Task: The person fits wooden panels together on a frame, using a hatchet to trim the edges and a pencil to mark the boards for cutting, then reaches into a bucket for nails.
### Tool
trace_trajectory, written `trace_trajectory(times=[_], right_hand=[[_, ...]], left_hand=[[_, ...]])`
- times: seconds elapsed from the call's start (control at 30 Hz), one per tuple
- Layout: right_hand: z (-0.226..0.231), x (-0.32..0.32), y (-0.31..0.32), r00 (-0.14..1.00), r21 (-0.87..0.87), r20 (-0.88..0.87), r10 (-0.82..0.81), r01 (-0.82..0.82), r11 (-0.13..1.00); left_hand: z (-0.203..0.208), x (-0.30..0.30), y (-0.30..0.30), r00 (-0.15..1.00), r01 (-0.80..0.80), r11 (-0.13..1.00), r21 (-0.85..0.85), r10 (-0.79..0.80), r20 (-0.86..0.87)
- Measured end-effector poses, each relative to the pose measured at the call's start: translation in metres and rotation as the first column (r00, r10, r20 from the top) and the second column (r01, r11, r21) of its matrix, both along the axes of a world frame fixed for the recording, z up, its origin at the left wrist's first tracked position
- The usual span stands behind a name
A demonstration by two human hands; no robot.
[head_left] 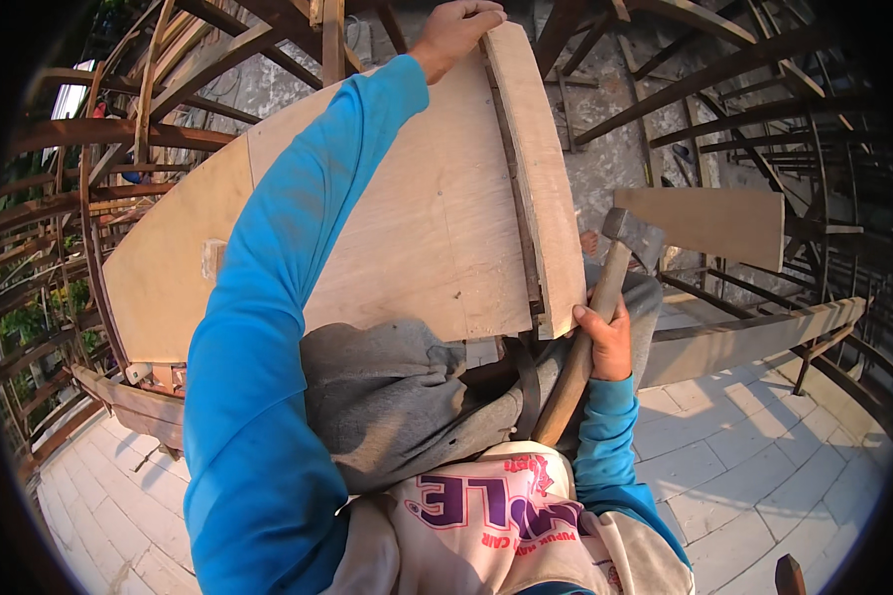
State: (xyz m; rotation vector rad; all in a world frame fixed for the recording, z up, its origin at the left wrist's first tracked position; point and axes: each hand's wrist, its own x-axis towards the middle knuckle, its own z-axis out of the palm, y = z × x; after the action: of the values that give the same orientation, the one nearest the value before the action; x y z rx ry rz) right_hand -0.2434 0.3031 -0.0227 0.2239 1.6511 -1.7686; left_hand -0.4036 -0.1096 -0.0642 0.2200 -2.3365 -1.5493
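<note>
A long, narrow plywood strip (541, 178) lies along the right edge of a large plywood panel (417, 198), with a dark gap between the two. At the strip's far end, my left hand (456, 35) is closed over its top edge, the arm stretched across the panel. My right hand (607, 337) is wrapped round the wooden handle of a hatchet (635, 238), metal head up. The right thumb presses on the strip's near corner. The handle's lower end rests near my lap.
My bent legs in grey trousers (377, 387) are under the panel's near edge. A loose plywood piece (709, 223) lies to the right. Wooden frames (744, 99) surround the spot on both sides. A curved plank (754, 337) runs at right above pale floor tiles (764, 436).
</note>
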Motion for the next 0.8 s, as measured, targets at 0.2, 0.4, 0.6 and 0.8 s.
trace_trajectory(times=[0.2, 0.4, 0.6, 0.8], right_hand=[[0.002, 0.001, 0.017, 0.913, -0.573, 0.389, 0.122, 0.136, 0.808], [-0.003, 0.019, -0.007, 0.879, -0.543, 0.377, 0.292, -0.045, 0.838], [-0.036, 0.047, 0.0, 0.823, -0.796, 0.465, 0.328, 0.226, 0.561], [-0.051, 0.048, 0.005, 0.649, -0.841, 0.541, 0.536, 0.41, 0.353]], left_hand=[[0.063, 0.029, 0.022, 0.989, 0.008, 0.8, 0.6, 0.082, -0.122], [0.081, 0.068, 0.049, 0.949, 0.196, 0.773, 0.603, -0.305, 0.084], [0.056, 0.069, 0.055, 0.91, -0.193, 0.974, 0.116, 0.134, 0.392], [0.047, 0.051, 0.036, 0.997, -0.002, 0.962, 0.272, -0.021, 0.079]])
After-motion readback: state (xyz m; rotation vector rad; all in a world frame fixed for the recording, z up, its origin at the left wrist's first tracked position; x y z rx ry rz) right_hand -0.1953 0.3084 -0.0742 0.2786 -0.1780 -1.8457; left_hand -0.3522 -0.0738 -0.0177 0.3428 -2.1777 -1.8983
